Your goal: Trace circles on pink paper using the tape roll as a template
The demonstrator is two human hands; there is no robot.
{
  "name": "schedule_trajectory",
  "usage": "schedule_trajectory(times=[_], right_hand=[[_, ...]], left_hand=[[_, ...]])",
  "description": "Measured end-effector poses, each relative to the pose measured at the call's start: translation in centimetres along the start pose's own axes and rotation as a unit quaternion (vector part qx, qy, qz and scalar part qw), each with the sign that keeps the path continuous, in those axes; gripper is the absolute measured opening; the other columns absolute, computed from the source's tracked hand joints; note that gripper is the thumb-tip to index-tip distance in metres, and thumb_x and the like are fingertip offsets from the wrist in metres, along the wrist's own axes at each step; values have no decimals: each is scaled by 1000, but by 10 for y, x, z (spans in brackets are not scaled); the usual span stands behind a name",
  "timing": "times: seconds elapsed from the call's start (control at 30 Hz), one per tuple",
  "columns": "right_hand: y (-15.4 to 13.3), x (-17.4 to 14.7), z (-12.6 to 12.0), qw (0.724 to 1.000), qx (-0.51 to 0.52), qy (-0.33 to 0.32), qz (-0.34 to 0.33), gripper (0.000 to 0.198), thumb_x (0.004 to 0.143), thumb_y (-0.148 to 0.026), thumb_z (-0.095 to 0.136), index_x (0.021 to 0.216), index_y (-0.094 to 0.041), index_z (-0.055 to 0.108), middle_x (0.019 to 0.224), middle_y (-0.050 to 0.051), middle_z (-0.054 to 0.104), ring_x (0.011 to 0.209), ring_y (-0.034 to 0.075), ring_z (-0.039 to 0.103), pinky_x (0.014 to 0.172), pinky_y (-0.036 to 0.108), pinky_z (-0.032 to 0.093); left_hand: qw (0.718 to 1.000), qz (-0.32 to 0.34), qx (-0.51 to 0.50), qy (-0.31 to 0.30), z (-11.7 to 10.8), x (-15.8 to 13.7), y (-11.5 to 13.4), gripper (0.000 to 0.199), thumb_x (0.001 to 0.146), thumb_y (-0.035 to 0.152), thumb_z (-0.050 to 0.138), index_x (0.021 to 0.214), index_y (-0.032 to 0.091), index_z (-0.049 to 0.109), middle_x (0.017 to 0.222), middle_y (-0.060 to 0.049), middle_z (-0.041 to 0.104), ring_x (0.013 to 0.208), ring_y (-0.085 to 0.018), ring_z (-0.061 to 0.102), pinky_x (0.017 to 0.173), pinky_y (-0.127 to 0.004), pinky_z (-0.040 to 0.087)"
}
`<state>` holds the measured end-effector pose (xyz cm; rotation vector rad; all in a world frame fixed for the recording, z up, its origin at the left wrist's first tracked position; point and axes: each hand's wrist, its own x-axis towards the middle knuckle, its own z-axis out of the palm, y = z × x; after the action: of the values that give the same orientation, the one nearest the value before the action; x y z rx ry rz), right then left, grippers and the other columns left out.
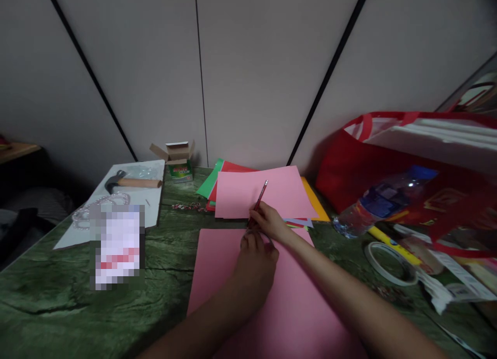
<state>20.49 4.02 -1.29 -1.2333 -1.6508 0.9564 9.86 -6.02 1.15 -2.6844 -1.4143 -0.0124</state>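
Pale panelled wall [248, 79] with dark seams, behind a green desk [166, 307] of cracked-stone pattern. At the middle of the desk, nearest the viewer: a large pink sheet [212, 268], plain and smooth, with straight far edge and near portion partly shaded by the forearms. At its far edge, a slender dark red pencil [262, 192], steeply tilted, blunt end uppermost and leaning right; point hidden. Beneath the left fingers, the curved rim of a round object [268, 238], mostly covered and too obscured to identify.

Beyond the sheet, only a narrow strip of green before a paper stack [258, 193], pink on top, with green, red and orange-yellow edges projecting. To the left, a wider band of green as far as a white board [149, 214] bearing a hammer [135, 182]. To the right, a closer margin, bounded by a tilted bottle [382, 201], a tape ring [399, 282] and a red bag [337, 162].

Hands close beside each other, forearms converging from the lower corners. Right hand [267, 218] clamped on the pencil, fingers bunched low on the shaft; left hand [254, 260] palm down, fingers bent over the rim, gripping or merely pressing: impossible to tell.
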Motion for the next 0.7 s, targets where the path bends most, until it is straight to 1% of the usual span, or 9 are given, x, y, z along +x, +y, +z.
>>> schedule_trajectory(times=[0.1,0.23,0.33,0.43,0.57,0.7], right_hand=[[1,0,-3,1000,-1,2,6,14,77,-35,60,75,-22,57,60,-1,62,53,16,58,48,26,45],[3,-5,-13,1000,8,10,20,20,78,-41,60,75,-23,53,56,-1,63,50,17,61,47,27,46],[6,-13,-23,999,13,27,27,25,79,-45,59,74,-23,50,56,-1,64,50,17,61,49,27,47],[9,-26,-32,998,19,45,33,31,80,-51,56,74,-22,49,57,0,64,48,17,61,49,28,48],[8,-47,-42,996,42,65,43,38,79,-59,57,77,-21,51,59,3,67,50,18,64,51,30,52],[3,-69,-50,987,94,99,80,44,71,-62,65,74,-19,55,60,3,68,52,18,66,53,30,55]], left_hand=[[1000,-3,7,0,-2,0,0,25,86,15,55,109,13,63,108,-20,61,105,-33,53,85,-45,43],[999,10,9,-35,-12,2,-5,27,86,14,54,111,14,62,111,-20,60,105,-32,53,84,-43,44],[998,27,-4,-63,-22,3,-11,29,85,12,51,113,14,61,112,-20,59,104,-31,53,81,-41,45],[997,43,-17,-69,-28,4,-16,30,85,10,50,112,15,61,110,-17,60,105,-29,52,79,-38,46],[997,43,-27,-63,-27,5,-19,30,83,7,50,110,16,61,108,-14,60,104,-28,52,79,-37,48],[996,50,-49,-57,-21,6,-22,28,81,6,51,104,17,62,110,-14,58,104,-28,51,79,-38,48]])
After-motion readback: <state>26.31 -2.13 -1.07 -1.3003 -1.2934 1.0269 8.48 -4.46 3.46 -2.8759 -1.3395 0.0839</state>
